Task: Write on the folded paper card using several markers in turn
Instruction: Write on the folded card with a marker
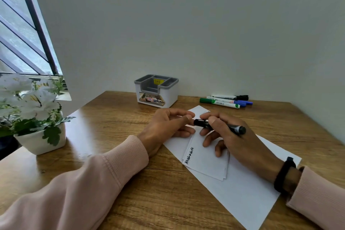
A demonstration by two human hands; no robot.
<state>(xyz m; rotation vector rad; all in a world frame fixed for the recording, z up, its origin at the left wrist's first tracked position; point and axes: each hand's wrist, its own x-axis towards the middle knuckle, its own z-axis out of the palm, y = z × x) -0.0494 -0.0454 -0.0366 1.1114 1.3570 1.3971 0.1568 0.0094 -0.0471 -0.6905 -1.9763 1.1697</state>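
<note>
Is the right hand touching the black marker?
Touching. In the head view the right hand grips the black marker: thumb and fingers are curled round its barrel, with no gap visible.

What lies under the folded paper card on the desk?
Under the folded paper card lies a larger white sheet, itself flat on the wooden desk. The right hand covers the card's far part, so anything beneath there is hidden.

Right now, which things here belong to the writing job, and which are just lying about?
Job: card; black marker held in right hand; left hand at its cap end; spare markers; sheet underneath.
Lying about: organizer; flower pot.
</note>
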